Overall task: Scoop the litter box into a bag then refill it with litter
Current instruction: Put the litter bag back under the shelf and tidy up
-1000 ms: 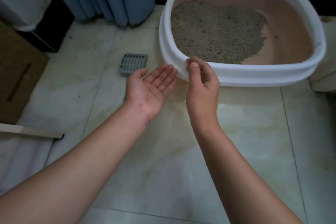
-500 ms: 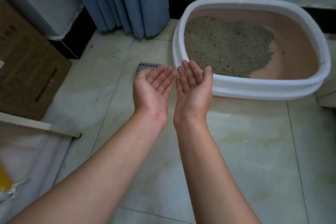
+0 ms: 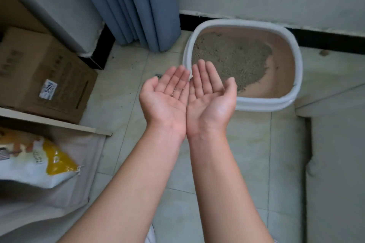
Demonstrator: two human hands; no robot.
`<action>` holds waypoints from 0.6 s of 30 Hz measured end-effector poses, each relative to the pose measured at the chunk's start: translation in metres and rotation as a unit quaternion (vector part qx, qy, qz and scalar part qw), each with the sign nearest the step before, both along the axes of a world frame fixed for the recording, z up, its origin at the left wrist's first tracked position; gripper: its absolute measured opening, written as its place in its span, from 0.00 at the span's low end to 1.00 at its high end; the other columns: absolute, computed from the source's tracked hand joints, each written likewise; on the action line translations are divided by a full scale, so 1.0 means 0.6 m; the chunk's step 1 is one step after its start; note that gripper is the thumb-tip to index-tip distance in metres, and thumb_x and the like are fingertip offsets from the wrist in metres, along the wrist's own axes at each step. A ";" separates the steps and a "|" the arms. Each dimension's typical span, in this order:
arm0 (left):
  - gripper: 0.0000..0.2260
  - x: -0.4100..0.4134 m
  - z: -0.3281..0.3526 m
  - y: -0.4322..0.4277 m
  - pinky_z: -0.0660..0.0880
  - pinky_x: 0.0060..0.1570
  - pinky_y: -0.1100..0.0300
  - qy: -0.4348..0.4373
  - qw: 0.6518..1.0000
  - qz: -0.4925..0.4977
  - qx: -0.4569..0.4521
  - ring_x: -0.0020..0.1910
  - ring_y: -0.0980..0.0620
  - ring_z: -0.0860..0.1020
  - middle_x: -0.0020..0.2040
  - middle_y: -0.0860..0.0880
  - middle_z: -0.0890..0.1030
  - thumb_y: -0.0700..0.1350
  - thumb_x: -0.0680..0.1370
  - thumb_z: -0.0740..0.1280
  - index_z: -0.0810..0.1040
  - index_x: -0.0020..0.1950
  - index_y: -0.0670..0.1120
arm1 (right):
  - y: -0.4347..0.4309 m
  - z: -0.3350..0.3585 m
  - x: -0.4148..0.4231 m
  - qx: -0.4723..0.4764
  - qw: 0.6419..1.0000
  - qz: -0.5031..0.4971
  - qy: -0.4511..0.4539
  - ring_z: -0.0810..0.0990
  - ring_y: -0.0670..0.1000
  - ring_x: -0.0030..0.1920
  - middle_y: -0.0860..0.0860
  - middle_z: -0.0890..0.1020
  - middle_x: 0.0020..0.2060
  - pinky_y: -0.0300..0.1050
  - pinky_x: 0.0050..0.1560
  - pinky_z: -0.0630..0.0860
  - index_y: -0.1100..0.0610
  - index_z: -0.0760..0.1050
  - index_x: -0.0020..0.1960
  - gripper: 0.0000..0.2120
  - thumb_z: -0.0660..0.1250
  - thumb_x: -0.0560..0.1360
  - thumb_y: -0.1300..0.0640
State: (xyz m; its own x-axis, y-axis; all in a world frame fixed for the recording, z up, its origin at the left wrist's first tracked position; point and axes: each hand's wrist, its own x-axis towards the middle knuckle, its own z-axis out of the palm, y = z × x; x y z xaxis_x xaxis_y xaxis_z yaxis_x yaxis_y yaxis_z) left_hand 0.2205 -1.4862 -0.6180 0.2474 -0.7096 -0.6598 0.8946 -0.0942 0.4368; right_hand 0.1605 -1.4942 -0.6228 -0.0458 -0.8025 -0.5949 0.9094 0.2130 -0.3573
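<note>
Holding nothing, two hands, the left hand and right hand, lie spread palm-up with their edges touching. One litter box sits just beyond them, its litter heaped to the left. One carton stands far left and one bag lies near left. Half a second ago the hands were slightly apart.

Ahead of the fingers the litter box stands open-topped, its raised white rim the only barrier. Left of the fingers, bare floor tiles leave passage up to the cardboard box; the curtain hangs beyond, leftward.
</note>
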 end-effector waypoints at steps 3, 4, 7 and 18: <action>0.21 -0.022 0.105 -0.003 0.73 0.68 0.50 0.006 1.000 -0.008 -0.009 0.58 0.42 0.83 0.56 0.38 0.84 0.48 0.82 0.54 0.78 0.62 0.35 | -0.002 0.102 -0.022 0.004 1.000 -0.021 -0.004 0.81 0.54 0.61 0.57 0.84 0.57 0.50 0.70 0.71 0.64 0.77 0.63 0.27 0.49 0.84 0.45; 0.21 -0.029 0.141 -0.005 0.73 0.68 0.50 0.008 1.000 -0.011 -0.013 0.58 0.42 0.83 0.56 0.38 0.84 0.48 0.82 0.54 0.78 0.62 0.35 | -0.002 0.136 -0.029 0.005 1.000 -0.029 -0.005 0.81 0.54 0.61 0.57 0.84 0.57 0.50 0.69 0.71 0.64 0.77 0.63 0.27 0.49 0.84 0.46; 0.21 -0.052 0.246 -0.015 0.73 0.68 0.51 0.003 0.999 -0.023 -0.029 0.58 0.43 0.83 0.56 0.38 0.84 0.48 0.82 0.54 0.78 0.62 0.35 | -0.008 0.239 -0.050 -0.002 0.999 -0.043 -0.012 0.82 0.55 0.60 0.57 0.84 0.56 0.51 0.69 0.72 0.64 0.77 0.62 0.26 0.49 0.84 0.46; 0.21 -0.109 0.625 -0.037 0.73 0.68 0.50 -0.018 0.995 -0.025 -0.099 0.58 0.43 0.83 0.57 0.38 0.84 0.49 0.82 0.55 0.78 0.63 0.36 | -0.027 0.618 -0.106 -0.051 0.996 -0.061 -0.040 0.83 0.55 0.58 0.58 0.84 0.56 0.51 0.68 0.73 0.64 0.77 0.63 0.26 0.50 0.83 0.47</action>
